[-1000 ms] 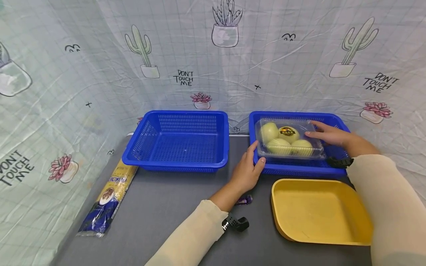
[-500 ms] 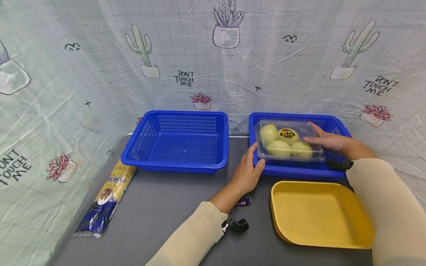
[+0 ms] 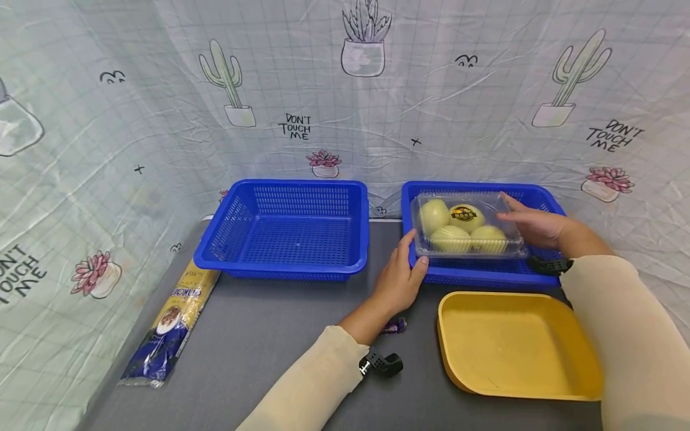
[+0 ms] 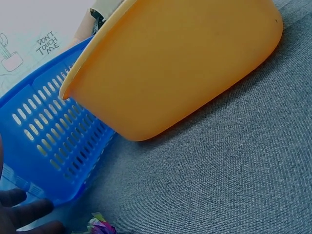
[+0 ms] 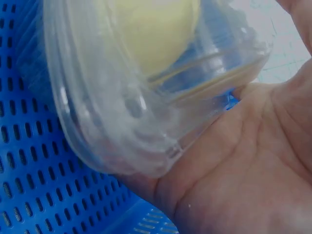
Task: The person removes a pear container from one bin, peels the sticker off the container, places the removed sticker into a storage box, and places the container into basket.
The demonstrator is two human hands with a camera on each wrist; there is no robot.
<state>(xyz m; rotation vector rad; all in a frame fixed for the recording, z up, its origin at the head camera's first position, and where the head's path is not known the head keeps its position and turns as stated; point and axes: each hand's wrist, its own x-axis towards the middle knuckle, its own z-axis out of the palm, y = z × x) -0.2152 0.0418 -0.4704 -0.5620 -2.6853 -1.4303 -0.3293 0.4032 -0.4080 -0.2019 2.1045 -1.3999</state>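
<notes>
In the head view a clear plastic box [image 3: 468,227] of pale yellow-green round fruits [image 3: 451,238] sits in the right blue basket [image 3: 474,276]. My right hand [image 3: 541,226] holds the box by its right end. The right wrist view has the palm [image 5: 243,161] against the box's corner [image 5: 131,141], with part of the fingers hidden by it. At the basket's left front corner my left hand [image 3: 398,278] rests against the wall, fingers fairly straight and thumb near the rim. Dark fingers [image 4: 24,212] touch or nearly touch the basket in the left wrist view.
A second blue basket [image 3: 299,266] stands to the left. Beside it lies a long yellow and blue packet [image 3: 172,317]. A yellow tray [image 3: 520,344] sits in front of the right basket. One small purple-wrapped piece [image 3: 396,326] lies near my left wrist. A printed curtain [image 3: 345,108] hangs behind.
My right hand shifts slightly on the box's right end. The box, the baskets and my left hand stay nearly where they were; the view itself shifts a little.
</notes>
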